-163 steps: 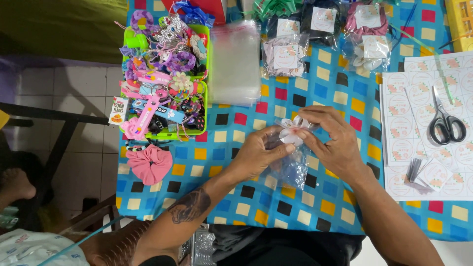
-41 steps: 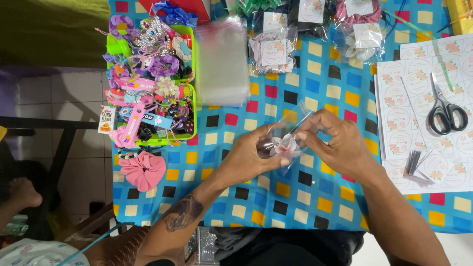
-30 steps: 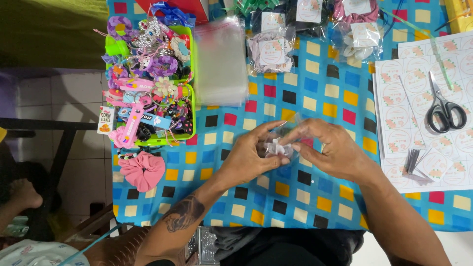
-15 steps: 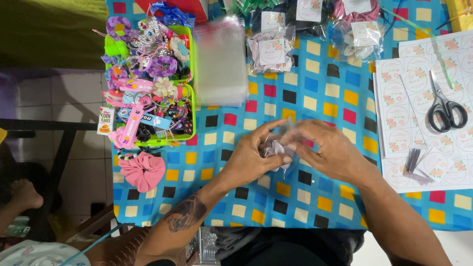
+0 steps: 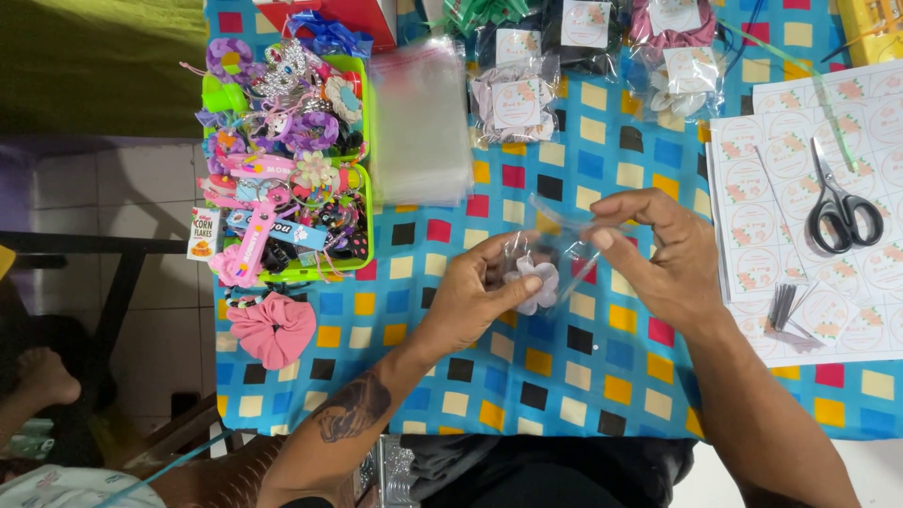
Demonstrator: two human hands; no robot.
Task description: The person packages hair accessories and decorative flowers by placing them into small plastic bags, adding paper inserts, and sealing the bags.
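The head view looks straight down on a counter covered with a blue cloth of coloured squares. Near its middle the left hand pinches a pale lilac scrunchie between thumb and fingers, closed on it, with the scrunchie sitting inside the lower part of a clear plastic bag. The right hand has its thumb and forefinger pinched shut on the upper edge of that bag, the other fingers curled loosely; the bag stretches between the two hands just above the cloth.

To the left stands a green tray heaped with hair clips and accessories, and just below it a pink scrunchie lies on the cloth. A stack of clear bags rests beside the tray. Along the far edge lie several packed scrunchies in bags with round labels. On the right a sheet of round stickers carries black scissors and a small bundle of dark twist ties, well apart from the hands
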